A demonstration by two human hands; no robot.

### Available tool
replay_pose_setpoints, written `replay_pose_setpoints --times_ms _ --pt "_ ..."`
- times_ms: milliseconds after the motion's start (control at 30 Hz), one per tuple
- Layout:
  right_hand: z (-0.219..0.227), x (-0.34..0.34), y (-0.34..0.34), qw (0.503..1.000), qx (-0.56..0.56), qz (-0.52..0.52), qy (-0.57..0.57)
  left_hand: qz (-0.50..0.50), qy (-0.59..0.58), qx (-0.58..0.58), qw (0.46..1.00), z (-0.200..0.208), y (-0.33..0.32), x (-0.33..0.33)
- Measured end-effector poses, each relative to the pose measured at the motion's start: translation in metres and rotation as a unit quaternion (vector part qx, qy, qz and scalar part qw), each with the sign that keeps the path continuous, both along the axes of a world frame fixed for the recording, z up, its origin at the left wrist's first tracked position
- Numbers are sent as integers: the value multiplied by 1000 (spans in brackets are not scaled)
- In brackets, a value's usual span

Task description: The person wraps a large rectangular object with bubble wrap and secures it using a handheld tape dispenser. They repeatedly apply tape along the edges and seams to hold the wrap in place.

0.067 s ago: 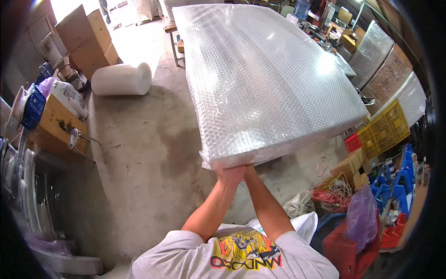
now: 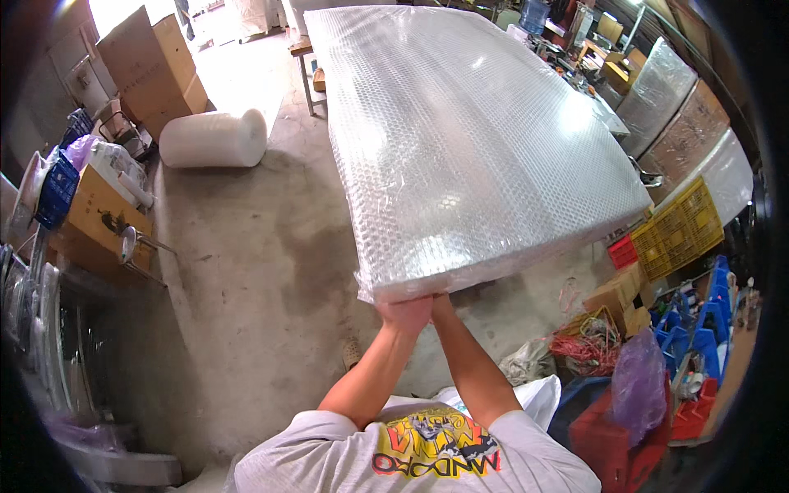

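A person looks down at both hands raised together under the near edge of a large flat panel (image 2: 468, 140) wrapped in bubble wrap. The left hand (image 2: 405, 314) grips the panel's underside edge, fingers curled closed. The right hand (image 2: 441, 302) sits just beside it, mostly hidden under the panel, so its grip cannot be told. A bubble wrap roll (image 2: 214, 139) lies on the concrete floor (image 2: 246, 271) to the left. Yellow crates (image 2: 678, 226) stand at the right.

Daylight pours in from the far top left, washing out the grey concrete floor (image 2: 238, 238) there. Glare streaks the large clear bubble-wrapped panel (image 2: 468, 140). Edges bend and darken to black.
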State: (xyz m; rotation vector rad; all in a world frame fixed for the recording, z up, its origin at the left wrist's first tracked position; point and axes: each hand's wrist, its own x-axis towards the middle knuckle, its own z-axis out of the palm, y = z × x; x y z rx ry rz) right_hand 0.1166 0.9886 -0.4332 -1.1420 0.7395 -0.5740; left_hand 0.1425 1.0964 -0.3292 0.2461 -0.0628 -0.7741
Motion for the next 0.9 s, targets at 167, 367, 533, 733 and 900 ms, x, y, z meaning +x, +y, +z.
replay_pose_setpoints --times_ms 167,367,533,733,900 --pt "-4 -2 -7 1000 14 -9 10 -60 148 -8 987 19 24 -9" --pt "0 11 -27 999 25 -11 17 -35 88 -33 995 15 5 4" --pt "0 -3 -24 999 39 -10 23 -14 82 -15 996 7 -4 5" --pt "4 15 -43 999 35 7 32 29 -264 290 919 15 -4 6" --pt "-19 31 -22 989 22 76 124 -5 -17 -4 1000 17 -2 9"
